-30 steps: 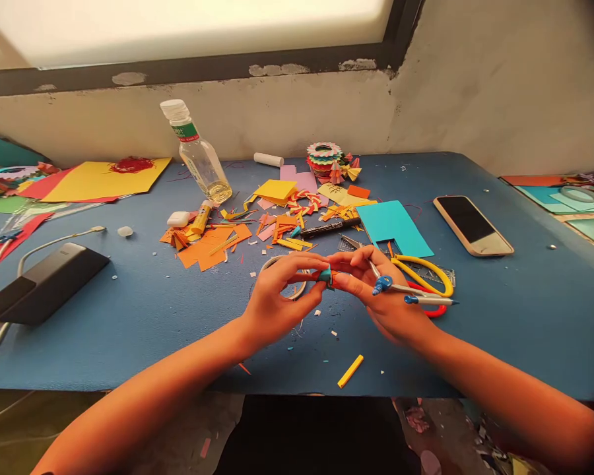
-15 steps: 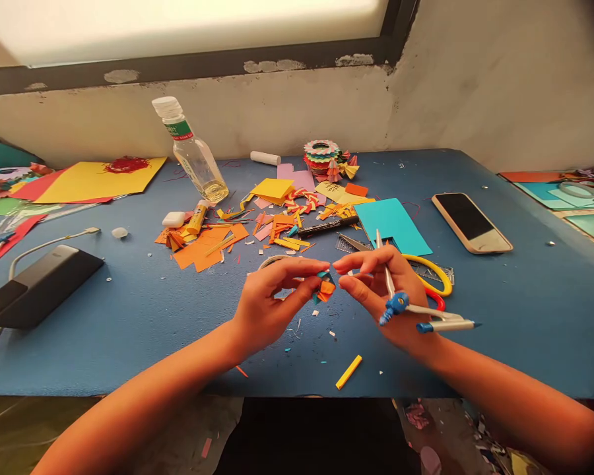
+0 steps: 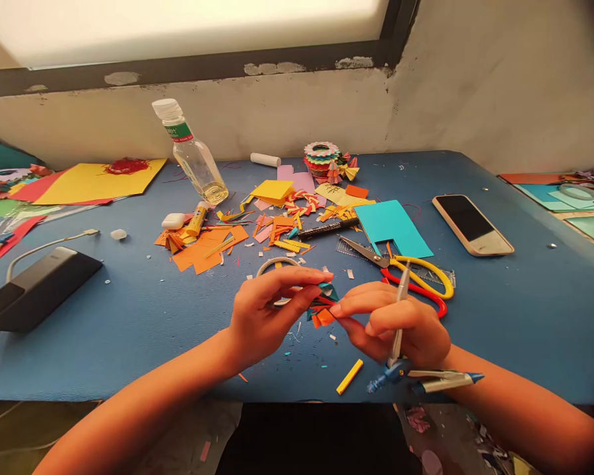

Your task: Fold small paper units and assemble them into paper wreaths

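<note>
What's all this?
Folded paper piece: 1, teal/orange, centre
Metal drawing compass: 1, silver/blue, front
Looped metal scissors: 1, red/yellow, right
Notched paper sheet: 1, turquoise, right
Rectangular phone: 1, black/beige, right
Capped bottle: 1, clear, back left
Thick marker: 1, black, centre
Paper scraps: many, mostly orange, centre
Flat sheets: several, yellow/red, left
Boxy device: 1, black, left
Pleated paper stack: 1, multicoloured, back
Flat table: 1, blue, beneath
Left hand, right hand: 2, bare, front

Lettering on green bottle label (image 3: 179, 132), black marker (image 3: 328, 229), cream paper (image 3: 332, 192), none legible
</note>
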The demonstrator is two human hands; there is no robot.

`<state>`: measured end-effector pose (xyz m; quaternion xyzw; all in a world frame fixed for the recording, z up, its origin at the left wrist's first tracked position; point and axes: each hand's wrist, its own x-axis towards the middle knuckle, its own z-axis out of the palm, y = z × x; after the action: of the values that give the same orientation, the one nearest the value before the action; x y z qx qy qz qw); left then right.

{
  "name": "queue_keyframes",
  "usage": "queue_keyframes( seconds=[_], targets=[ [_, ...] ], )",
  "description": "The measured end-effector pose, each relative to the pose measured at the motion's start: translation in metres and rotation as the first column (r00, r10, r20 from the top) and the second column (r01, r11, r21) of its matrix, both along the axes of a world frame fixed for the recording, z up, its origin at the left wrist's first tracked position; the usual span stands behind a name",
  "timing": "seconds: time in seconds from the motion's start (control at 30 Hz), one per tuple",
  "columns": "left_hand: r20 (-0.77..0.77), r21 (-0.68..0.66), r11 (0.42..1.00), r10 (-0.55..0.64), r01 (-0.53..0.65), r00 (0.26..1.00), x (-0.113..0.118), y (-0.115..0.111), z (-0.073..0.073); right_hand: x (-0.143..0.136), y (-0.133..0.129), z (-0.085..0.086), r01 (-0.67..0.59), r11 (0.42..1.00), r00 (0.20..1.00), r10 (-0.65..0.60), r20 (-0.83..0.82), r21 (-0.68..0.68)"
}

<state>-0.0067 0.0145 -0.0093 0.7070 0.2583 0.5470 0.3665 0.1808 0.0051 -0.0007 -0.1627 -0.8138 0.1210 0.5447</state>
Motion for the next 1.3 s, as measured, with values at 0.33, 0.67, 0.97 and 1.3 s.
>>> queue_keyframes(
  seconds=[0.33,0.67,0.97,1.3],
  targets=[
    [-0.050,0.152,0.987,-0.036,0.043,0.998,0.003,-0.001,0.002,0.007,-0.002,-0.001,0.167,0.984,0.981,-0.172,0.087,0.060],
    [-0.040,0.151,0.988,-0.034,0.040,0.999,0.003,-0.004,0.002,0.013,-0.004,-0.009,0.059,0.993,0.991,-0.070,0.113,0.097],
    [0.038,-0.043,0.998,-0.040,0.042,0.998,0.002,-0.003,0.003,0.007,-0.002,-0.007,0.154,0.980,0.983,-0.165,-0.084,-0.125],
    [-0.029,-0.003,0.996,0.085,-0.085,0.996,0.005,0.000,-0.004,0.000,-0.004,-0.007,0.132,0.911,0.975,-0.190,-0.113,-0.390]
  ],
)
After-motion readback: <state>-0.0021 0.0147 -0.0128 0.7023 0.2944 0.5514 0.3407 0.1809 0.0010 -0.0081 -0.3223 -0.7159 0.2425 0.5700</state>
